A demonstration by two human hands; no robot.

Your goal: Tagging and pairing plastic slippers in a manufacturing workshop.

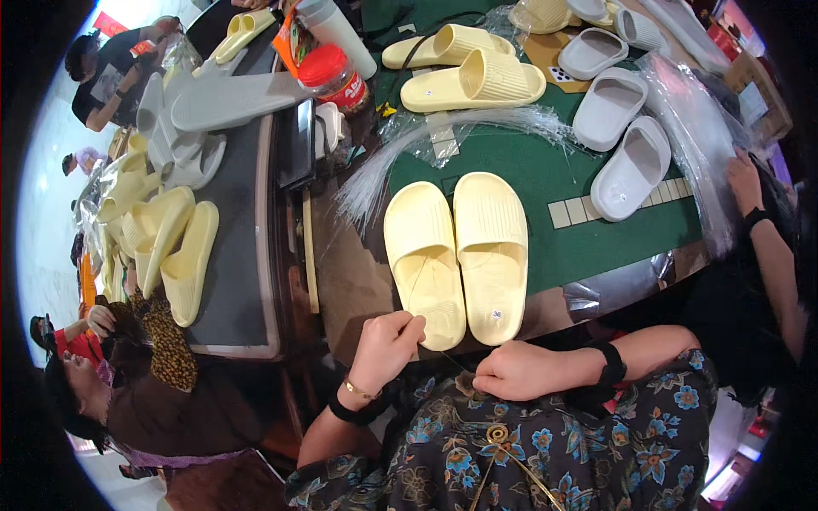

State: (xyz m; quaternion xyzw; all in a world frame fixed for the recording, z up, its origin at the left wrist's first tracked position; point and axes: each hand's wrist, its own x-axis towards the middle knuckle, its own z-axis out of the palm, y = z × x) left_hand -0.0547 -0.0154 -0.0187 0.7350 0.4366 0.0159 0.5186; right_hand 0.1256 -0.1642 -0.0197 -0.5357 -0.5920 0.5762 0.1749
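Observation:
A pair of pale yellow slide slippers lies side by side at the table's edge before me: the left slipper (419,221) and the right slipper (492,213), toes pointing away. My left hand (388,347) is closed in a pinch by the left slipper's heel. Just below the right slipper's heel, my right hand (520,370) is closed too, knuckles up. A thin strand seems to run between my hands, and a fine line crosses the left slipper's footbed; its ends are hidden in my fingers. Beyond the slippers spreads a bundle of thin translucent plastic strands (366,187).
More yellow slippers (473,81) and grey slippers (630,166) lie on the green mat (528,170). A red-lidded jar (332,77) and a dark tablet-like device (297,140) stand at left. Transparent plastic bags (694,145) line the right. Co-workers sit on both sides; one's forearm (775,255) shows at right.

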